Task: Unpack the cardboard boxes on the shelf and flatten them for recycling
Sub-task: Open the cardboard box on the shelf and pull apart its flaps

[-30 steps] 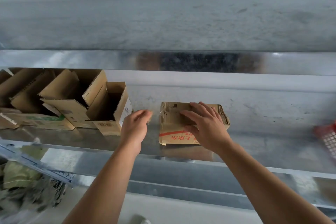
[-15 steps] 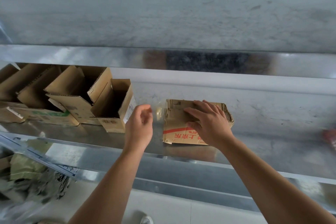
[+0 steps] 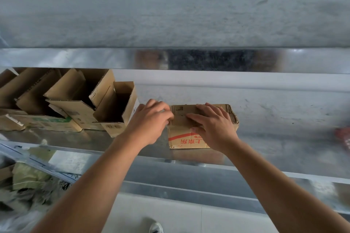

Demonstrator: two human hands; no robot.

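Landmark = small box (image 3: 189,138), closed brown cardboard with red print on its front face, sitting on the metal shelf (image 3: 284,138) near the shelf's front lip.

Far left of the small box: row of open cardboard boxes (image 3: 56,104), flaps up, packed against each other on the same shelf. Nearest open box (image 3: 117,111) stands just left of the small box, apart from it, dark inside (contents not visible).

Below-left of the small box, under the shelf: crumpled green and grey clutter (image 3: 28,178), blurred.

Left hand (image 3: 149,121) at the small box's upper-left corner, fingers curled in against the top edge, touching it; can't tell if they really pinch the cardboard or only press on it.

Right hand (image 3: 212,126) lies flat on top of the small box, fingers straight and spread pointing left, thumb down on the front face above the red print, pressing, not grasping.

Below the small box, at the bottom edge: tip of a shoe (image 3: 156,228) on a pale floor.

Far right of the small box, on the shelf: red object (image 3: 343,138), cut by the frame edge and blurred
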